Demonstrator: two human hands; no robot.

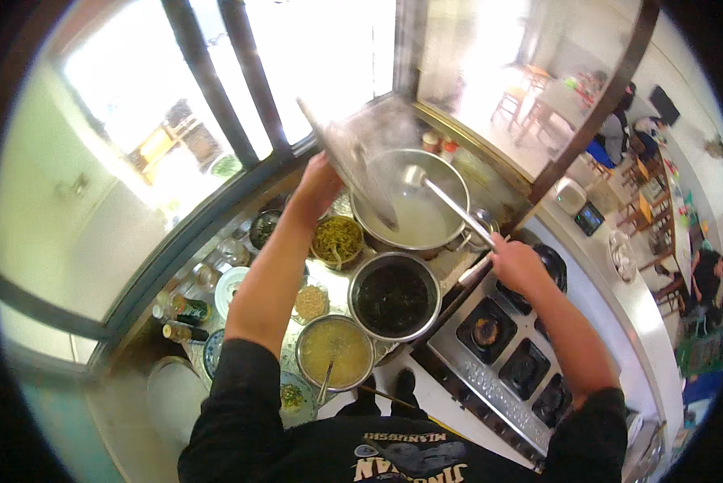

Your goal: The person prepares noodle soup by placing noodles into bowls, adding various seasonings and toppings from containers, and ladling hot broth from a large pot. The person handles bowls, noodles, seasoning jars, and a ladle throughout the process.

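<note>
My left hand (pixel 322 181) grips the edge of a large round pot lid (pixel 352 166), tilted up on its side over the left part of a big metal stockpot (pixel 469 202). Steam rises around the lid, and pale, cloudy liquid (pixel 424 220) shows inside the pot. In my right hand (pixel 518 265) is the long handle of a metal ladle (pixel 455 206), whose bowl end is over the pot's far side. Below my left hand sits a bowl of chopped yellow-green vegetables (pixel 336 238). Nearer me stands a metal pot of dark contents (pixel 394 293).
A bowl of yellow liquid (pixel 331 347) holds a spoon (pixel 325 383). Beside it are a dish of tan bits (pixel 310 303) and a plate of chopped garnish (pixel 292 398). Bottles (pixel 186 309) line the left edge. A gas stove (pixel 506 356) flanks my right arm; people sit beyond the counter (pixel 633 314).
</note>
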